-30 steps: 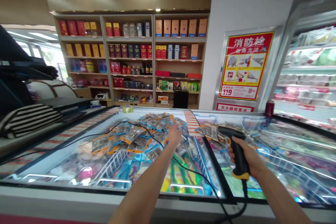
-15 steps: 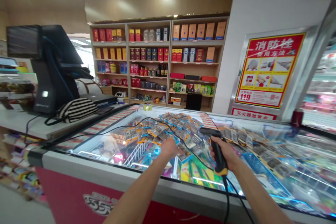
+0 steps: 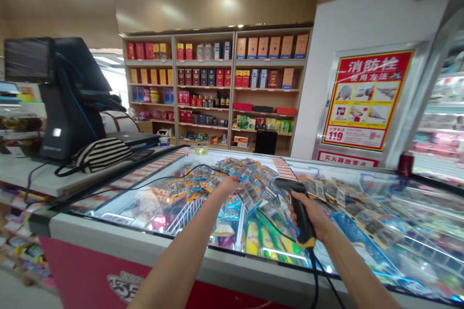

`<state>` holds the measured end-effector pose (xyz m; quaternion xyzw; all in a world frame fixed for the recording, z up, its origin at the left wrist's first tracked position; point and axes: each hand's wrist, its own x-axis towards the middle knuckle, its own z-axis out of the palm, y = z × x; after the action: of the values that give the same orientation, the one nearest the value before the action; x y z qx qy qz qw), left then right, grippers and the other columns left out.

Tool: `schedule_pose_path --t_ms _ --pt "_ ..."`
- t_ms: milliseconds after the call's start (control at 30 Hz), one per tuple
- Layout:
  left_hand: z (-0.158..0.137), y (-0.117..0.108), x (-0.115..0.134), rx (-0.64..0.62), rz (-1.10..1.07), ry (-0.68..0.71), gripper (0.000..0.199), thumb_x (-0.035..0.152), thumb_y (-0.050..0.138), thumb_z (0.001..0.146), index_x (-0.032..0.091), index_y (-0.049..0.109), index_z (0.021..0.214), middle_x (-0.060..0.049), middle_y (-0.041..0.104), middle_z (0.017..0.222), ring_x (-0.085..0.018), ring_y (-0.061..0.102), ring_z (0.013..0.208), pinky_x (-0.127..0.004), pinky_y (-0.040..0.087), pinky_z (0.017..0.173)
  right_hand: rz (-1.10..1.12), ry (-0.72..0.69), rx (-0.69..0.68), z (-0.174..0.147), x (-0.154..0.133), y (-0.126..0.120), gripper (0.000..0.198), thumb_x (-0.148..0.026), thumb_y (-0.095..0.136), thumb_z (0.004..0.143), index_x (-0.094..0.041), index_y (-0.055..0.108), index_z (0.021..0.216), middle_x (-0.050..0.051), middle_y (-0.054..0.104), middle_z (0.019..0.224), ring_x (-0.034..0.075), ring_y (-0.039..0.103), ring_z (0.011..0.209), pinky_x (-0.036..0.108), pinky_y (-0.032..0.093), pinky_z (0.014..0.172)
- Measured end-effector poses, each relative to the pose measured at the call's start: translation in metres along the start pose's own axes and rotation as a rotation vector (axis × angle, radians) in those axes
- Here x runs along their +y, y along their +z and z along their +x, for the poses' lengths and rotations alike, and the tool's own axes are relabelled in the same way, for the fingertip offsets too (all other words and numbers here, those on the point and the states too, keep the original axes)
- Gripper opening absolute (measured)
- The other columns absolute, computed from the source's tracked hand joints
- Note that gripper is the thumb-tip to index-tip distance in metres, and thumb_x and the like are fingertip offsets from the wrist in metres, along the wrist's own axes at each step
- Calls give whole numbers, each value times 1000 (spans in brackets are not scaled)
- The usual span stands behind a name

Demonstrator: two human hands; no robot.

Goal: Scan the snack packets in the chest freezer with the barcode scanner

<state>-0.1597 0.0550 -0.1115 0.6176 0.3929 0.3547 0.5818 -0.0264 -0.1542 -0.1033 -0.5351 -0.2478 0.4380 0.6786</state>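
My left hand [image 3: 231, 185] pinches the corner of a small snack packet [image 3: 250, 196], clear with blue and orange edges, tilted above the glass top. Its fingers are closed and partly hidden. In my right hand [image 3: 314, 216] is a black and yellow barcode scanner [image 3: 302, 217], gripped by its handle with the head pointing left toward the packet. From the handle a black cable hangs down over the freezer's front. Behind my left hand a heap of similar packets [image 3: 246, 166] lies on the glass, and more packets [image 3: 337, 193] are spread out to the right of the scanner.
Beneath the glass, the chest freezer [image 3: 137, 239] holds bagged goods and wire baskets. A cable [image 3: 159, 181] crosses the top. On the left counter stand a till [image 3: 68, 106] and a striped pouch [image 3: 105, 153]. Shelves of boxes [image 3: 213, 77] line the back wall; a dark red can [image 3: 405, 164] stands right.
My left hand has risen and moved slightly away from me, bringing the packet up near the scanner head. My right hand with the scanner has stayed nearly still.
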Motion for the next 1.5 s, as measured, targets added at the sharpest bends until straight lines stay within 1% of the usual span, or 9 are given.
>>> schedule_pose_path --t_ms 167,433,567,700,833,1033,1267,1400,1500 --pt "12 12 25 10 -73 -27 30 19 70 52 18 62 81 3 52 50 -10 47 49 -23 40 52 5 -12 -21 -3 -2 -1 16 -33 52 74 -17 50 72 -5 50 46 8 45 34 19 38 30" --pt "33 42 27 55 -120 62 21 21 68 58 16 59 76 3 51 55 -8 48 52 -19 37 50 -93 -44 -21 -14 -7 -8 15 -32 53 72 -17 51 71 -4 51 47 8 44 33 19 38 29" --pt "39 57 27 10 -161 40 18 23 66 60 17 55 73 3 52 58 -9 51 55 -21 40 54 -56 -62 8 -16 -13 -15 17 -33 53 73 -16 52 75 -4 51 47 8 44 34 19 39 29" --pt "37 74 19 -20 -376 -74 16 12 62 62 17 48 69 3 53 59 -10 54 58 -26 45 60 -1 -50 39 -13 -18 -23 17 -32 52 73 -15 52 72 -3 50 47 8 45 34 19 39 30" --pt "33 94 9 -22 -683 -178 18 -1 48 64 17 45 69 3 53 59 -9 54 53 -28 47 62 37 -25 39 -14 -21 -28 18 -33 51 74 -15 52 72 -3 50 46 8 44 34 19 39 30" --pt "32 124 0 -13 -936 -218 16 5 40 70 19 44 76 3 56 64 -10 57 58 -33 47 67 85 -54 41 -19 -26 -33 17 -33 49 76 -16 53 79 -4 50 46 7 44 34 18 38 30" --pt "26 140 -1 87 -800 -175 8 15 41 75 23 41 75 4 57 71 -7 57 64 -20 44 63 144 25 55 -19 -26 -23 20 -35 48 76 -16 51 75 -4 49 46 7 44 33 18 37 30" --pt "24 143 -2 39 -815 -92 12 16 40 76 24 44 83 1 60 79 -9 58 69 -22 45 65 161 45 54 -19 -28 -17 21 -37 47 76 -16 50 73 -4 49 45 7 44 33 18 38 30" --pt "25 142 -4 55 -630 21 12 19 42 77 24 46 87 -1 62 86 -11 59 78 -23 46 69 161 33 58 -20 -31 -15 22 -37 48 76 -16 50 71 -4 49 45 7 44 33 19 38 30"
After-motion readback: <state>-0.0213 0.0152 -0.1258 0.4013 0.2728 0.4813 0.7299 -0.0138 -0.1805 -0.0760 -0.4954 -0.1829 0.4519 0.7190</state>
